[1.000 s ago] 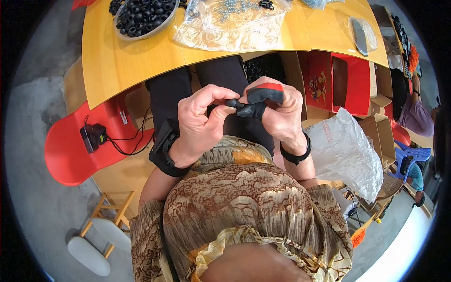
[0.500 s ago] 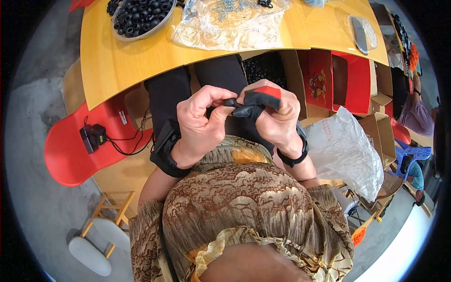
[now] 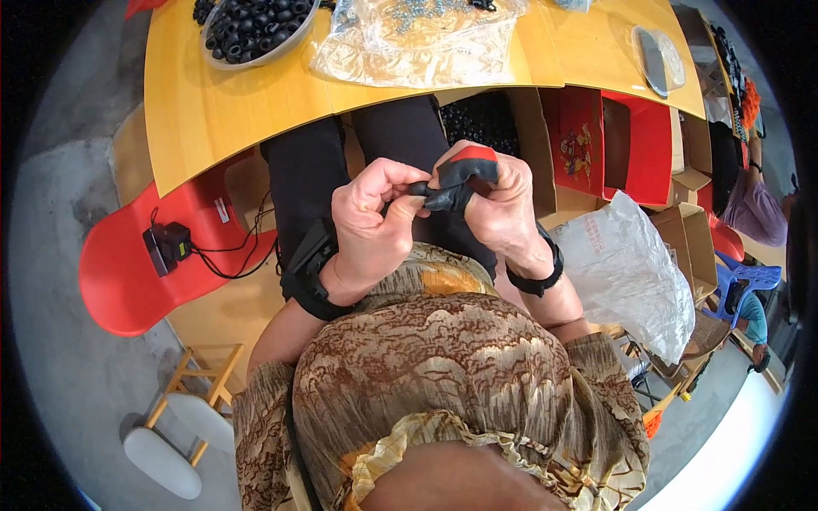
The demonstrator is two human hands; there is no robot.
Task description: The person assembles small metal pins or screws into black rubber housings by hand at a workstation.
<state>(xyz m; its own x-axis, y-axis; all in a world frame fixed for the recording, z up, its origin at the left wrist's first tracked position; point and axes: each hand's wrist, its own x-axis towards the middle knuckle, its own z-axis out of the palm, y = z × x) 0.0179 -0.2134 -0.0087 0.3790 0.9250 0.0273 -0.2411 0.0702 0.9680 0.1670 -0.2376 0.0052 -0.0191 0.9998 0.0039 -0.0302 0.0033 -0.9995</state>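
Observation:
Above my lap, my left hand (image 3: 375,213) pinches a small round black part (image 3: 418,188) between thumb and fingertips. My right hand (image 3: 498,200) meets it from the other side, its thumb and forefinger in black finger covers (image 3: 450,198), one with a red band. Those covered fingertips press together against the black part; whether they grip another small piece is hidden. Both wrists wear black straps. On the table beyond stands a clear tub (image 3: 258,32) of similar black ring-like parts, beside a clear plastic bag (image 3: 417,60) with small silvery pieces.
The yellow table's edge (image 3: 239,128) curves just beyond my hands. Under it sit a cardboard box (image 3: 532,136) of black parts and a red box (image 3: 635,149). A translucent bag (image 3: 626,272) lies at right; a red chair (image 3: 136,272) with a black device stands left.
The black part stays between both hands. My right hand has shifted slightly left and up, turning a little around the part; my left hand has moved slightly right.

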